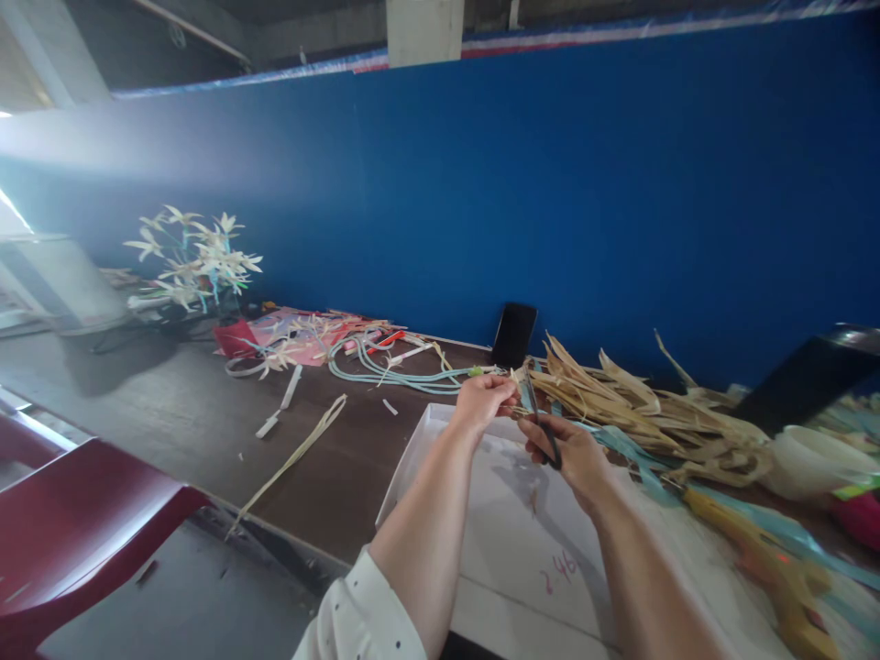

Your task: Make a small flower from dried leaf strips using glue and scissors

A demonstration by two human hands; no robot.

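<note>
Over the far end of a white shallow box (505, 522), my left hand (483, 403) is closed in a pinch on a small pale piece of dried husk (517, 376). My right hand (567, 454) grips a pair of scissors (545, 435) by the dark handles, with the blades pointing up and away beside the husk piece. Whether the blades touch it, I cannot make out. Just to the right of both hands lies a heap of dried husk strips (639, 403). Red handwriting marks the box's inside.
A phone (514, 335) leans on the blue partition (584, 183). Pale blue cord (385, 371) and husk flowers (199, 261) are at left. A yellow glue gun (763, 550) and white cup (818, 458) stand right. A red chair (89, 532) is at front left.
</note>
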